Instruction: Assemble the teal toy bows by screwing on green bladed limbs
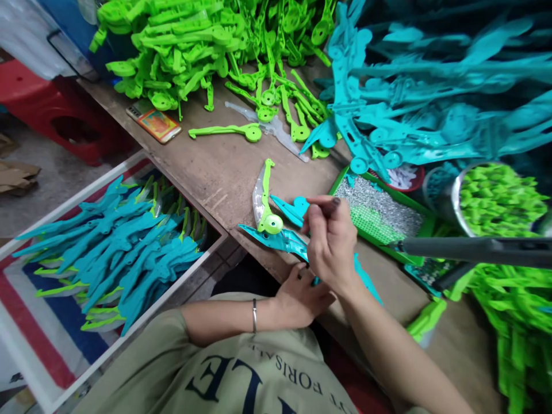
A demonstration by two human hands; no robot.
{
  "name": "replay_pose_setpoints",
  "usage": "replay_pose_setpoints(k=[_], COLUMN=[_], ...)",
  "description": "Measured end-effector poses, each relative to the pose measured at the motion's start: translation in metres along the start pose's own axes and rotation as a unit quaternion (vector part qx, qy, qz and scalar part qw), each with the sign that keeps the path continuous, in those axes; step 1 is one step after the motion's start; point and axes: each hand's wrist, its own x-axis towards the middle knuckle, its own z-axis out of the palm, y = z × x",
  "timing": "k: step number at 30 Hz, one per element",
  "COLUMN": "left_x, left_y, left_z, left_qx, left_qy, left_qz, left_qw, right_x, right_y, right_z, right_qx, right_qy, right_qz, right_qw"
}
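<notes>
A long teal plastic handle half (pixel 259 236) lies along the table's near edge. On it rests a lime-green plastic piece (pixel 271 223) with a round hub and a curved, clear-looking blade (pixel 259 198). My left hand (pixel 302 296) is closed, fingers curled round the near end of the teal half at the table edge. Above it, my right hand (pixel 330 244) is closed in a pinch over the same half; what its fingers hold, if anything, is too small to make out. Another teal half (pixel 288 211) lies just beyond, partly behind my right hand.
A green tray (pixel 362 221) of small silvery parts sits to the right, beside a dark rod-like tool (pixel 470 250). Lime-green pieces (pixel 185 46) and teal pieces (pixel 431 98) are heaped behind. A phone (pixel 154 122) lies left. A white-rimmed bin (pixel 116 356) holds joined pieces.
</notes>
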Motion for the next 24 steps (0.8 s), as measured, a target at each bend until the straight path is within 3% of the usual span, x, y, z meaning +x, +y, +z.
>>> replay_pose_setpoints(k=[2, 5, 9, 16, 20, 24], left_x=[-0.003, -0.006, -0.005, -0.003, -0.005, -0.006], left_y=[-0.001, -0.001, -0.003, -0.007, -0.005, -0.003], left_z=[0.003, 0.002, -0.011, -0.027, -0.013, 0.005], left_qx=[0.004, 0.02, 0.026, 0.033, 0.031, 0.019], left_qy=[0.018, 0.029, 0.035, 0.041, 0.035, 0.025], left_qz=[0.001, -0.013, 0.01, 0.027, 0.007, -0.011], left_qw=[1.0, 0.999, 0.999, 0.998, 0.999, 0.999], right_x=[0.007, 0.008, 0.009, 0.007, 0.002, 0.002], right_y=[0.0, 0.004, 0.013, 0.024, 0.019, 0.005], right_z=[-0.001, 0.01, 0.023, 0.018, 0.021, 0.023], right_qx=[-0.056, -0.157, -0.197, -0.184, -0.25, -0.301], right_qy=[-0.085, -0.213, -0.298, -0.267, -0.232, -0.235], right_qz=[-0.014, -0.007, 0.017, 0.035, 0.089, 0.122], right_qw=[0.995, 0.964, 0.934, 0.945, 0.936, 0.916])
